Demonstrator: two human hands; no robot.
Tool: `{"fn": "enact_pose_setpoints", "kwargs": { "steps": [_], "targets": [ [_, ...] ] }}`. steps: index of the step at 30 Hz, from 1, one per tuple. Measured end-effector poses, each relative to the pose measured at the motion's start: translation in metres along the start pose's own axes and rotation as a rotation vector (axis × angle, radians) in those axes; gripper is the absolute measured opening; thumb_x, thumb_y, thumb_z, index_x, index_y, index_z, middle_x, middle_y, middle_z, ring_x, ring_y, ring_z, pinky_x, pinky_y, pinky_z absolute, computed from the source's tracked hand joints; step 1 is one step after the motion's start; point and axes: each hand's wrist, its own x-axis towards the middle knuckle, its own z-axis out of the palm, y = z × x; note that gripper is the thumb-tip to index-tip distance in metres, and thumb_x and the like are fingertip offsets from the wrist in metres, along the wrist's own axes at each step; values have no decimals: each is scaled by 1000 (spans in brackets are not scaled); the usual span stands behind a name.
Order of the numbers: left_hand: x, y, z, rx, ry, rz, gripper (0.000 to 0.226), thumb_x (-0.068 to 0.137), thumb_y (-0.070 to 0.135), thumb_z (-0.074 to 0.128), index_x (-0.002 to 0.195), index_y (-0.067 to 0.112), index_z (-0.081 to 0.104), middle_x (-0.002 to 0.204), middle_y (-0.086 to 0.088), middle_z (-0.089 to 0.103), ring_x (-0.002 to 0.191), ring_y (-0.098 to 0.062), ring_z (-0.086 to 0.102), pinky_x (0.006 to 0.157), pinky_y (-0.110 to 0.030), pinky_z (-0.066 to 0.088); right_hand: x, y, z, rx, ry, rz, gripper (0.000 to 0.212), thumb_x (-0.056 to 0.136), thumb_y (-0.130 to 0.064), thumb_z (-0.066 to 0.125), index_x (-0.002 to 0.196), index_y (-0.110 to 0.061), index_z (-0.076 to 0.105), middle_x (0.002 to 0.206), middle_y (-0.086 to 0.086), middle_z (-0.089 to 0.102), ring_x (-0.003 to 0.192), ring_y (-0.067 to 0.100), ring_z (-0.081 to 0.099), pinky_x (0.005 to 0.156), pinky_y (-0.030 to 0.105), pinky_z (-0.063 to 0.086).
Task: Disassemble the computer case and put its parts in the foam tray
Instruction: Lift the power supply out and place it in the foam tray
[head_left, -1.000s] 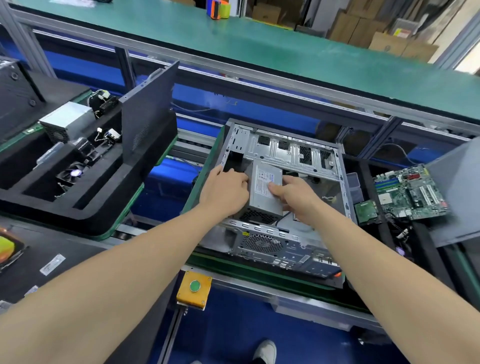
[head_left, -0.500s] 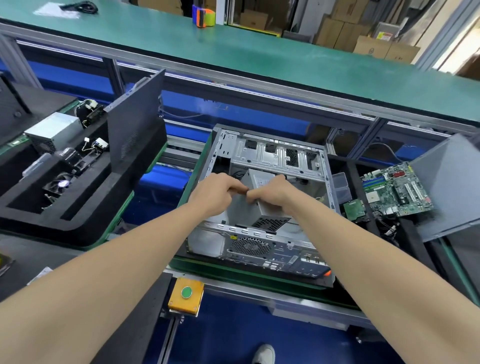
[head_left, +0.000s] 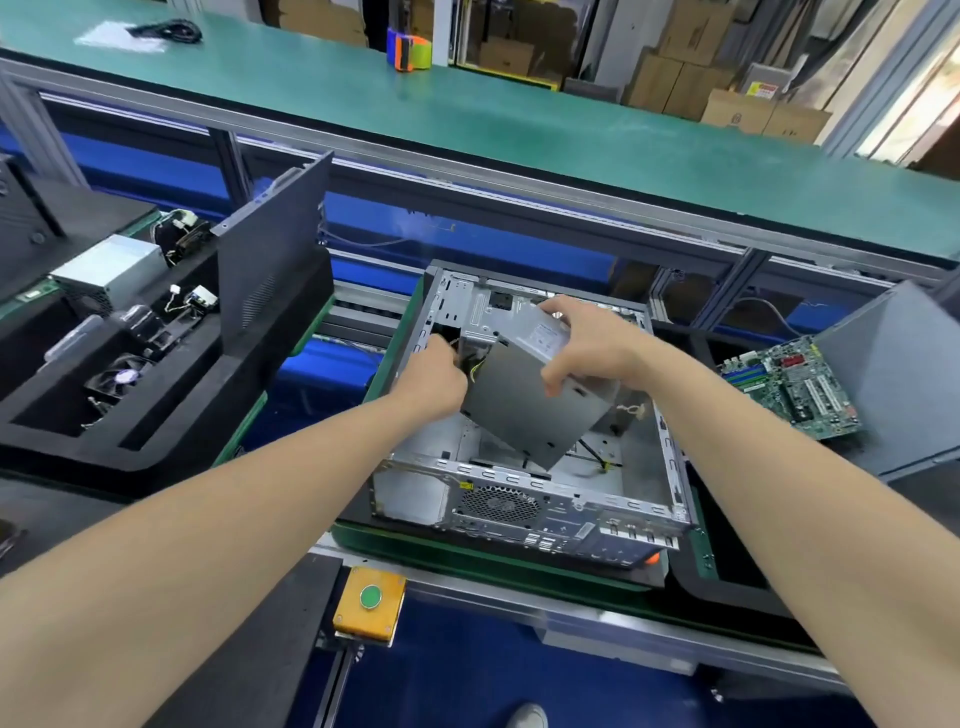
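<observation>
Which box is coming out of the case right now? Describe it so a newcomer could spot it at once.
Find the open metal computer case at the middle of the view. Tilted above its cavity is a plain grey metal box, the power supply, gripped by the right hand, with the left hand at its wired end. The similar box lies in the black foam tray on the left.
</observation>
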Motion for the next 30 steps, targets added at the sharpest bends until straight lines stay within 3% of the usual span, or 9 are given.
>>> {"fn": "enact_pose_setpoints", "kwargs": {
  "steps": [3, 6, 10, 14, 17, 20, 22, 26, 30],
  "targets": [
    [3, 4, 4, -465, -253, -351, 31, 107, 18, 40, 130, 0, 51, 107, -20, 57, 92, -33, 62, 84, -40, 49, -13, 9, -22, 1, -14, -42, 111, 46, -25, 90, 148, -35, 46, 134, -6, 58, 116, 20, 60, 94, 41, 56],
    [7, 4, 12, -841, -460, -482, 52, 108, 40, 35, 127, -3, 57, 114, -20, 61, 121, -38, 59, 105, -46, 45, -27, 17, -35, 1, -48, -100, 110, 47, -23, 91, 147, -36, 46, 136, -10, 57, 120, 17, 59, 95, 39, 54],
    [12, 15, 22, -1154, -542, -499, 44, 101, 48, 44, 93, 7, 60, 76, -8, 71, 63, -25, 68, 63, -32, 53, -45, 27, -41, 23, -57, -142, 107, 49, -21, 88, 146, -40, 48, 131, -24, 57, 117, -1, 57, 89, 28, 49],
    [16, 28, 39, -1132, -521, -480, 20, 101, 28, 61, 94, 10, 62, 77, -4, 65, 69, -22, 68, 70, -38, 59, -62, 38, -42, 58, -38, -149, 107, 49, -22, 88, 145, -42, 46, 118, -42, 54, 108, -19, 54, 76, 6, 45],
    [16, 32, 49, -1082, -564, -455, 11, 100, 9, 59, 94, 5, 68, 91, -9, 70, 84, -24, 71, 87, -44, 60, -73, 46, -45, 94, -47, -138, 102, 51, -17, 88, 141, -46, 50, 114, -41, 56, 108, -13, 57, 75, 8, 49],
    [15, 29, 48, -981, -543, -345, 26, 95, -15, 52, 84, 9, 54, 88, -13, 77, 84, -23, 76, 86, -41, 60, -82, 53, -47, 93, -80, -148, 98, 51, -14, 85, 134, -53, 51, 116, -32, 59, 107, -1, 61, 77, 12, 53],
    [15, 29, 45, -835, -473, -191, 37, 87, -24, 53, 80, 13, 53, 104, -21, 76, 95, -28, 75, 78, -39, 61, -84, 59, -46, 89, -95, -163, 97, 52, -12, 84, 134, -51, 51, 121, -23, 60, 106, 2, 61, 76, 11, 52],
    [-1, 52, 34, -793, -383, 54, 20, 90, -9, 62, 104, 3, 72, 96, -16, 78, 79, -21, 76, 59, -28, 59, -85, 69, -43, 113, -62, -170, 101, 53, -12, 85, 144, -37, 49, 133, -13, 57, 109, -7, 57, 77, 6, 46],
    [-11, 80, 34, -702, -316, 322, 28, 99, 11, 62, 125, 20, 68, 89, -2, 77, 82, -17, 70, 78, -34, 55, -84, 79, -43, 188, 25, -182, 106, 51, -13, 87, 148, -29, 49, 135, -5, 58, 115, 3, 59, 85, 14, 49]
  ]
}}
